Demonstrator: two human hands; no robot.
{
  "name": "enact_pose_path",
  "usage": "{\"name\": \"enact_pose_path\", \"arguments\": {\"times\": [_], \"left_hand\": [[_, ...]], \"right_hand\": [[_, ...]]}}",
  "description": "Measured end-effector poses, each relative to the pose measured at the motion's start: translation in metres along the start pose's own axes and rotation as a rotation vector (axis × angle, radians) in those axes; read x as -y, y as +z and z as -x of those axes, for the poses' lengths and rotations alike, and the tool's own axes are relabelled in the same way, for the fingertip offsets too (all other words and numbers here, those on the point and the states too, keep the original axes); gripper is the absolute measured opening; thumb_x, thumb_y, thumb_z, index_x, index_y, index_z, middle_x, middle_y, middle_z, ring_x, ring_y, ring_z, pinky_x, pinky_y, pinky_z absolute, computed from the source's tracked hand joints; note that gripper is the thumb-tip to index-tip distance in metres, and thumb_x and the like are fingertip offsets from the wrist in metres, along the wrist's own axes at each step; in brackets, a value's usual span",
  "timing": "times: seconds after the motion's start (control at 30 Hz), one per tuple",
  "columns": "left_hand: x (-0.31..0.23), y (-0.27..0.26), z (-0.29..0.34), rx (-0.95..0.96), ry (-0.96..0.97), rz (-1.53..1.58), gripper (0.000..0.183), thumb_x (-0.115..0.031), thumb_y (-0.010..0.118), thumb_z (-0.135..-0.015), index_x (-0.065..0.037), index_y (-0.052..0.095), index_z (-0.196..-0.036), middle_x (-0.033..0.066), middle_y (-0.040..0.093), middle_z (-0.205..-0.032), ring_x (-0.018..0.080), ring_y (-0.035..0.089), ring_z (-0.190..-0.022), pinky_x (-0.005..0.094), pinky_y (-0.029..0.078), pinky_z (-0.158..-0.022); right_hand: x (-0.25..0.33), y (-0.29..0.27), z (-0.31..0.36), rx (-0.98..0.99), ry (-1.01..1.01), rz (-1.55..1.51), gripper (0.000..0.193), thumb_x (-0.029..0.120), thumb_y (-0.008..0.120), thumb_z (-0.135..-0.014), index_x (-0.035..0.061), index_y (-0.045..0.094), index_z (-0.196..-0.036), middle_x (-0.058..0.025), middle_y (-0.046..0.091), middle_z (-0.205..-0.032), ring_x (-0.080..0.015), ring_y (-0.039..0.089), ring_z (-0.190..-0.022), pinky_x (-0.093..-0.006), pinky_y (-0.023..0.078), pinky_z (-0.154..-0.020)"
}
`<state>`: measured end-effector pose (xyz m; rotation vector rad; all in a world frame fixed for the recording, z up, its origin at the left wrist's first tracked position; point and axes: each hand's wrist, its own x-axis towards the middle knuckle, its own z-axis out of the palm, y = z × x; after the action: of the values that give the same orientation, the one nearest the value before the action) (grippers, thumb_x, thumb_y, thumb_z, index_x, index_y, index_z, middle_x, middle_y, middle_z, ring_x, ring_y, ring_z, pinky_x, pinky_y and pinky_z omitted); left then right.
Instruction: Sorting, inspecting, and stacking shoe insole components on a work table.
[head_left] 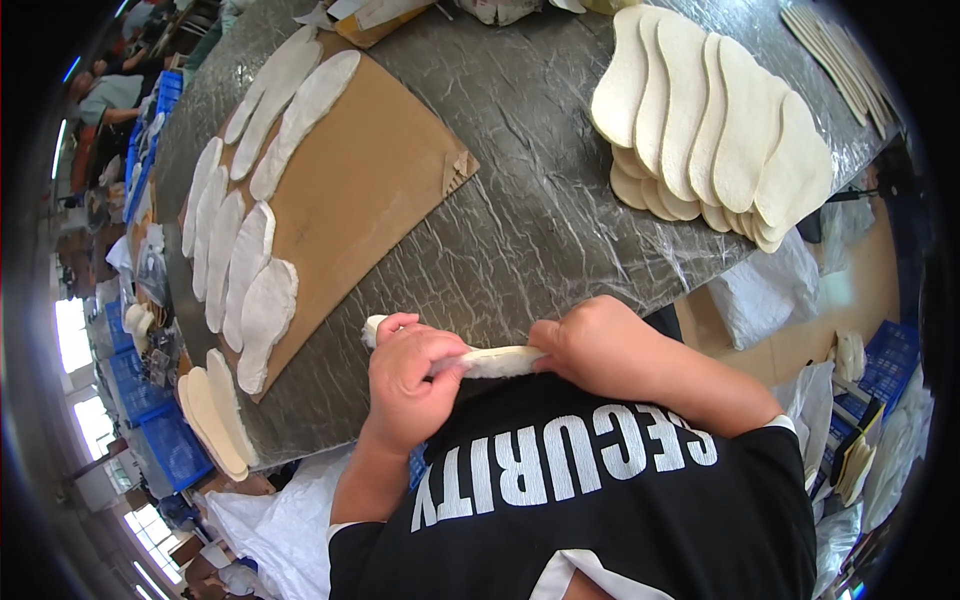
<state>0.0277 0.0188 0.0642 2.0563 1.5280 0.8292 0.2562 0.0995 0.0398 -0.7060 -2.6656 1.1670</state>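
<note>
**Dark grey, film-covered table point(510, 210): two-handed hold at the near edge**

The table is filling most of the view, its crinkled plastic surface catching light. On its left, a flat brown cardboard sheet point(360, 180) is carrying white, fluffy, elongated insole-shaped pieces point(265, 305) along its outer side. Toward the far right, a fanned stack of cream, flat, insole-shaped pieces point(740, 120) is resting.

Left hand point(412, 378): thumb and forefinger are pinching the work; other fingers are curling around it. Right hand point(598, 345): thumb and bent fingers are closing on the opposite end.

Item: one narrow-looking, cream-and-white, fluffy-edged insole piece point(503, 362) is spanning the gap between both hands, turned nearly edge-on; one end is poking out beyond the left hand.

Handling (judged): probably light, soft and bendable, with fuzzy faces giving good grip; unlikely to break, though hard pinching may be flattening the pile. Best hold: both ends, thumbs opposing fingers across the rim.
</note>
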Motion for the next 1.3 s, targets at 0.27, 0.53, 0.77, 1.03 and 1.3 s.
{"name": "enact_pose_path", "arguments": {"times": [0.27, 0.53, 0.77, 1.03, 1.3], "left_hand": [[0.043, 0.012, -0.022, -0.035, -0.035, -0.448, 0.050, -0.032, 0.065, -0.087, -0.003, 0.055, -0.126, 0.0171, 0.051, -0.137, 0.0368, 0.046, -0.126, 0.0514, 0.033, -0.104], [0.047, 0.049, -0.004, 0.405, -0.011, -0.512, 0.093, -0.057, 0.068, -0.074, -0.007, 0.039, -0.147, 0.0099, 0.023, -0.158, 0.0298, 0.020, -0.146, 0.0586, 0.013, -0.116], [0.050, 0.050, -0.001, 0.223, 0.159, -0.492, 0.074, -0.039, 0.076, -0.073, -0.002, 0.048, -0.132, 0.0140, 0.048, -0.138, 0.0341, 0.046, -0.126, 0.0578, 0.030, -0.108], [0.027, -0.004, -0.017, 0.465, -0.400, 0.479, 0.063, -0.041, 0.067, -0.086, 0.004, 0.053, -0.128, 0.0152, 0.058, -0.125, 0.0244, 0.056, -0.112, 0.0338, 0.042, -0.097], [0.014, -0.016, 0.000, 0.476, -0.599, 1.152, 0.078, -0.051, 0.066, -0.086, 0.008, 0.046, -0.133, 0.0214, 0.060, -0.123, 0.0267, 0.061, -0.112, 0.0350, 0.048, -0.094]], "right_hand": [[-0.019, -0.025, -0.024, -0.117, 0.415, 0.365, 0.038, 0.039, 0.066, -0.083, 0.0044, 0.066, -0.099, -0.0147, 0.071, -0.092, -0.0276, 0.068, -0.093, -0.0414, 0.050, -0.084], [-0.019, 0.061, -0.018, -0.046, -0.086, 0.361, 0.108, 0.071, 0.061, -0.070, 0.0024, 0.031, -0.149, -0.0226, 0.024, -0.156, -0.0356, 0.015, -0.148, -0.0521, 0.009, -0.118], [-0.050, 0.049, 0.000, -0.531, -0.206, -0.739, 0.059, 0.034, 0.059, -0.091, -0.0023, 0.046, -0.136, -0.0232, 0.050, -0.139, -0.0350, 0.050, -0.128, -0.0420, 0.037, -0.108], [-0.060, 0.013, 0.019, -0.360, -0.252, -1.358, 0.058, -0.004, 0.057, -0.084, 0.0023, 0.045, -0.140, -0.0102, 0.042, -0.148, -0.0201, 0.038, -0.137, -0.0359, 0.026, -0.115], [-0.009, -0.010, -0.005, -0.326, -0.155, -1.271, 0.050, 0.006, 0.072, -0.086, 0.0002, 0.054, -0.132, -0.0071, 0.068, -0.112, -0.0113, 0.063, -0.103, -0.0280, 0.050, -0.092]]}}
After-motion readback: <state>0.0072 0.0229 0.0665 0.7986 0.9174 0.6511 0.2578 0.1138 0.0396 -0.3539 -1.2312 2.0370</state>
